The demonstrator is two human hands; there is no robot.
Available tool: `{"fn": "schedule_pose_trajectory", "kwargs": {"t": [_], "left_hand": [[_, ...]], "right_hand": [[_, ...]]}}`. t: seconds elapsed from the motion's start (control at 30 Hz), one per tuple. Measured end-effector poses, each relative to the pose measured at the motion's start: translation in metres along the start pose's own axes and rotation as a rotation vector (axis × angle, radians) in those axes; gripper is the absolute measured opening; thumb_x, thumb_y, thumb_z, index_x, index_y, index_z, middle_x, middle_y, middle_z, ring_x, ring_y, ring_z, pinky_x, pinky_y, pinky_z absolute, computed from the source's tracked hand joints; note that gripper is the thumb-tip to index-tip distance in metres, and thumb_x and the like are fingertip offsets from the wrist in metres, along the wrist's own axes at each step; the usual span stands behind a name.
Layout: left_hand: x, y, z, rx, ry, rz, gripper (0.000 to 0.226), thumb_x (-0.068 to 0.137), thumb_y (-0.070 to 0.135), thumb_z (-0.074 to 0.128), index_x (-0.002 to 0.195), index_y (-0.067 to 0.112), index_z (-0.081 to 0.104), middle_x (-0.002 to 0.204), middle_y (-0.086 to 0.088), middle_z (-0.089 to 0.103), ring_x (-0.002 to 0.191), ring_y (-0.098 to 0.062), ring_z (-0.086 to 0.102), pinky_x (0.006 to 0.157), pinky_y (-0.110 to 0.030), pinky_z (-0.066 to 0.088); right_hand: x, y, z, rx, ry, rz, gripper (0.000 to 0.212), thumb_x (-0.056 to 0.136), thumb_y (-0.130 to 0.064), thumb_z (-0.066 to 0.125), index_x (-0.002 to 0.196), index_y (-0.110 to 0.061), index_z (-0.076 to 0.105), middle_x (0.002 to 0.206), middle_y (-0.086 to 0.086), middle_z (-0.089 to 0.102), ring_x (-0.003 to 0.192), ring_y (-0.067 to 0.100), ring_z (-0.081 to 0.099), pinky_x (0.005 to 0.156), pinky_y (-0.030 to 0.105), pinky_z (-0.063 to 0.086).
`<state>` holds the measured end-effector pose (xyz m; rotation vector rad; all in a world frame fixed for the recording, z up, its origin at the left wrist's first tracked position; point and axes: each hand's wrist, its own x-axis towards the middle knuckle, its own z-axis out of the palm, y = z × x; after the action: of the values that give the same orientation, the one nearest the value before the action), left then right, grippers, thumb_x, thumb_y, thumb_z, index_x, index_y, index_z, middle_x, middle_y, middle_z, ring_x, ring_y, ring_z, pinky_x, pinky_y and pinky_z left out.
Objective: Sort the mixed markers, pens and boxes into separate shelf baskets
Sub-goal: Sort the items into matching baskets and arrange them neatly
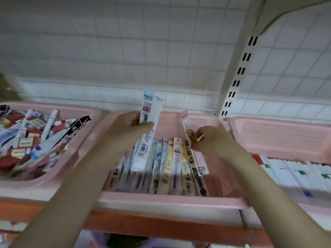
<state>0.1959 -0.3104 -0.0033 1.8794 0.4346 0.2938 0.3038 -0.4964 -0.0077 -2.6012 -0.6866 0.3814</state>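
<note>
The left hand (pixel 125 127) grips a tall white pen pack (pixel 149 122), fingers curled round it, upright over the middle pink basket (pixel 170 197); the right hand (pixel 213 140) pinches a slim pink pack (pixel 188 129) just beside the filed row (pixel 161 167); either could slip, tilt across the row, and topple its neighbours into a jumble

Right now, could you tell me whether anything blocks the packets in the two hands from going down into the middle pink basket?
Nothing visible does. The left hand holds white packets and the right hand a pink packet directly over the middle basket, which has bare floor at its right.
</note>
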Motion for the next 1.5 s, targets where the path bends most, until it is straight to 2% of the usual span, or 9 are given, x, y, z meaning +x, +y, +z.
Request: {"fn": "schedule_pose_trajectory", "kwargs": {"t": [0.1,0.33,0.47,0.7,0.87,1.0,1.17,1.33,1.5], "left_hand": [[0.014,-0.001,0.005,-0.08,-0.043,0.005,0.019,0.085,0.012,0.064,0.099,0.024,0.067,0.098,0.002,0.073,0.086,-0.014,0.069,0.079,-0.034,0.052],[0.029,-0.001,0.024,-0.182,-0.211,-0.056,0.028,0.081,0.005,0.068,0.106,0.017,0.067,0.102,0.001,0.072,0.095,-0.018,0.067,0.091,-0.041,0.05],[0.027,-0.003,0.039,-0.076,-0.252,-0.035,0.031,0.075,0.002,0.073,0.099,0.02,0.067,0.1,0.006,0.071,0.086,-0.006,0.067,0.073,-0.022,0.053],[0.019,-0.001,0.067,0.059,-0.359,-0.057,0.036,0.07,0.007,0.08,0.102,0.017,0.07,0.099,0.002,0.072,0.083,-0.01,0.068,0.067,-0.022,0.055],[0.015,-0.003,0.066,0.085,-0.386,-0.068,0.017,0.076,0.02,0.077,0.091,0.024,0.07,0.086,0.007,0.072,0.076,-0.006,0.068,0.061,-0.021,0.056],[0.019,-0.007,0.054,0.093,-0.309,-0.1,0.015,0.093,0.029,0.057,0.093,0.017,0.067,0.095,-0.001,0.07,0.086,-0.017,0.067,0.077,-0.035,0.058],[0.024,-0.007,0.056,0.17,-0.342,-0.149,0.029,0.097,0.028,0.049,0.117,0.012,0.06,0.096,-0.011,0.06,0.084,-0.025,0.057,0.083,-0.042,0.05],[0.022,-0.005,0.074,0.2,-0.252,-0.12,0.012,0.093,0.019,0.055,0.084,0.016,0.061,0.076,-0.006,0.058,0.065,-0.018,0.055,0.056,-0.028,0.045],[0.026,-0.012,0.092,0.374,-0.165,-0.095,0.037,0.081,0.017,0.072,0.057,0.009,0.044,0.054,-0.003,0.045,0.053,-0.019,0.05,0.054,-0.026,0.042]], "right_hand": [[0.001,0.012,0.008,-0.08,0.002,0.147,0.014,0.086,-0.003,0.056,0.1,-0.004,0.058,0.094,0.005,0.061,0.08,0.018,0.063,0.068,0.026,0.055],[-0.011,0.008,0.018,-0.105,-0.258,0.309,0.013,0.082,-0.005,0.067,0.085,-0.006,0.055,0.088,0.004,0.059,0.077,0.017,0.064,0.059,0.013,0.049],[-0.015,0.009,0.023,-0.343,-0.086,0.239,0.02,0.089,-0.015,0.06,0.106,-0.005,0.057,0.088,0.001,0.055,0.087,0.019,0.054,0.069,0.021,0.041],[-0.01,0.009,0.007,0.314,0.115,0.142,0.036,0.098,-0.031,0.042,0.087,-0.006,0.065,0.083,0.01,0.067,0.078,0.022,0.063,0.081,0.037,0.053],[-0.008,0.003,0.001,0.621,0.144,0.069,0.022,0.093,-0.018,0.058,0.073,-0.01,0.064,0.078,0.005,0.068,0.069,0.014,0.062,0.065,0.021,0.052],[-0.003,0.007,-0.007,0.271,0.217,0.073,0.026,0.09,-0.016,0.053,0.066,-0.007,0.05,0.065,0.011,0.05,0.059,0.018,0.045,0.058,0.026,0.037],[0.003,0.005,0.007,0.096,0.091,0.092,0.022,0.093,-0.013,0.049,0.085,0.0,0.065,0.076,0.009,0.064,0.069,0.022,0.063,0.067,0.029,0.054],[-0.002,0.012,0.018,-0.13,-0.074,0.095,0.029,0.091,-0.004,0.047,0.117,0.0,0.058,0.116,0.014,0.06,0.099,0.025,0.062,0.086,0.033,0.053],[-0.013,0.02,0.009,-0.24,-0.093,0.07,0.012,0.087,0.0,0.047,0.091,-0.005,0.056,0.101,0.012,0.062,0.091,0.025,0.06,0.078,0.03,0.051]]}}
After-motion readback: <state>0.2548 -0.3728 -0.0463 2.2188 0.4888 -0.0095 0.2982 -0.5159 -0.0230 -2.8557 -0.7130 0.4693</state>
